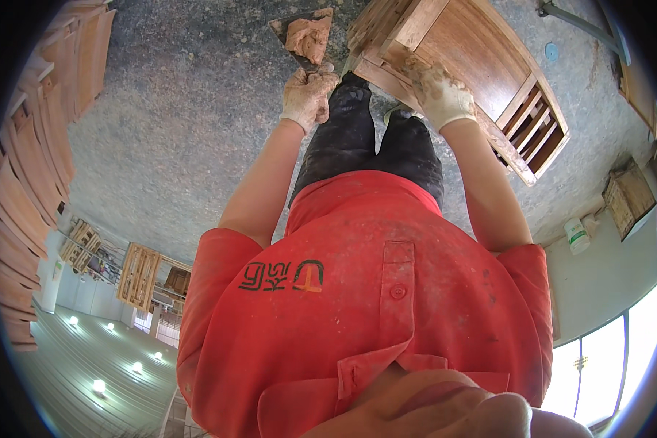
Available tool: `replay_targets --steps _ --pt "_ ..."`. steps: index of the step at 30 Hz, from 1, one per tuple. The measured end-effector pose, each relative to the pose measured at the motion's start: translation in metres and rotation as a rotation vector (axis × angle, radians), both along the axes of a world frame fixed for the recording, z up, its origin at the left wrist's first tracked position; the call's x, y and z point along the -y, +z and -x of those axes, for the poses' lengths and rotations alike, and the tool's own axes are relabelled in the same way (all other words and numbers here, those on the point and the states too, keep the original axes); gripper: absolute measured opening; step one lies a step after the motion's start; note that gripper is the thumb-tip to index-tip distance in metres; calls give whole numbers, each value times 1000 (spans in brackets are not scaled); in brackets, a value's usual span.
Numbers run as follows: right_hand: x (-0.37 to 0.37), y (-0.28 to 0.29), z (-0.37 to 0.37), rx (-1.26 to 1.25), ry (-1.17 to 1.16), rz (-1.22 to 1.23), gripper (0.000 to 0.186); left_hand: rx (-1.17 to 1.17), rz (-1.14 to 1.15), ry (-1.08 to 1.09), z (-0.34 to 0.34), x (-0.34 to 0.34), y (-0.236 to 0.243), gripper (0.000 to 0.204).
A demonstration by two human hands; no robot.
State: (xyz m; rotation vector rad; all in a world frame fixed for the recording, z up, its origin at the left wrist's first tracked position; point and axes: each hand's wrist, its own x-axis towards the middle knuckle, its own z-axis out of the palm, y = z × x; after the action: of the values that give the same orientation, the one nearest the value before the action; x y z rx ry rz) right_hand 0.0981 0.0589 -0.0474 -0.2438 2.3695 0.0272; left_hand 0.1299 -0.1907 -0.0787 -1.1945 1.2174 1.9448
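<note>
My left hand [306, 97], in a soiled white glove, is closed on the handle of a dark triangular scraper [279, 28] with a lump of brown putty [306, 38] on its blade. My right hand [444, 98], in a glove stained brown at the fingers, has its fingers curled at the near frame of a wooden furniture piece [468, 47]. Whether it grips the frame or a small tool is hidden. The piece has a flat panel and a slatted section at its right end, and stands just beyond my legs.
Speckled grey floor [160, 131] surrounds me. Stacked curved wooden parts [66, 87] line the left, with racks holding wooden frames [137, 277] farther back. At the right are a metal bar [584, 29], a white container [578, 235] and a worn wooden box [626, 197].
</note>
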Motion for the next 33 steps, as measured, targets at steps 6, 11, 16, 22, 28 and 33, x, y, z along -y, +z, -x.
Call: replay_targets --steps 6,11,16,22,28,33 --pt "0 7 -10 -62 -193 214 37 -23 -5 33 -2 5 -5 31" --pt "-8 -21 -36 -182 -143 437 35 -3 34 9 -3 -2 -5 31" --pt "-4 -20 -21 -124 -15 389 32 24 54 -18 -2 -2 -2 31" --pt "27 29 19 76 -84 -164 28 27 21 -24 8 -10 6 32" --pt "-21 49 36 167 -487 574 30 41 64 10 1 0 0 33" --pt "-42 14 74 545 -773 679 34 3 13 34 -4 -1 -9 31"
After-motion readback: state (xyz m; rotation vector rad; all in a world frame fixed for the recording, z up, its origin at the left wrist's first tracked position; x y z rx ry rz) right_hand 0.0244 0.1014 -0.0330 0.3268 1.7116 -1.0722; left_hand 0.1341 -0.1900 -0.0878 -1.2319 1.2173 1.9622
